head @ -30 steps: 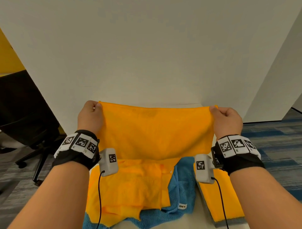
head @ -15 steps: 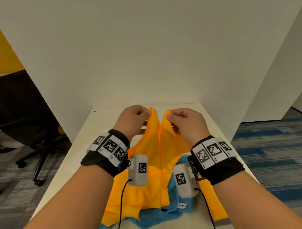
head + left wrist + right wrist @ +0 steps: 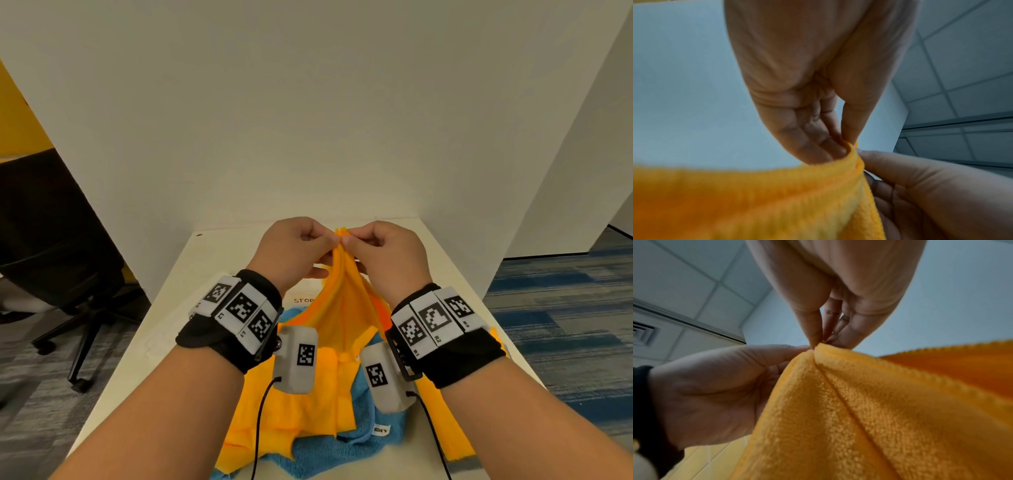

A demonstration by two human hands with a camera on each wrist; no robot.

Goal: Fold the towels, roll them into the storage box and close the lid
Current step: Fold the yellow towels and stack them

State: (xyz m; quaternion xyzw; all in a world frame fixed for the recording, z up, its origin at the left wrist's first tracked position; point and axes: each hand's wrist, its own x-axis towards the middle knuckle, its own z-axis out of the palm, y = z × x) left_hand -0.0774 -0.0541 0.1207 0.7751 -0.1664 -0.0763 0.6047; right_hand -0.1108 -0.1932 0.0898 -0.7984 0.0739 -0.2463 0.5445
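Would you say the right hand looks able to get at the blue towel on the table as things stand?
Probably not at once: the right hand pinches the raised orange towel together with the left hand, and orange cloth drapes over much of the blue towel. Its near edge lies bare once the hand lets go.

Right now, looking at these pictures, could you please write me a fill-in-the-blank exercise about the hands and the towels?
1. The left hand and the right hand both pinch the top corners of the ____ towel.
2. The two pinched corners are held ____, above the white table.
3. Under the orange towels on the table lies a towel of ____ colour.
4. To the person's left, on the floor, stands a black ____.

Missing words: orange; together; blue; chair
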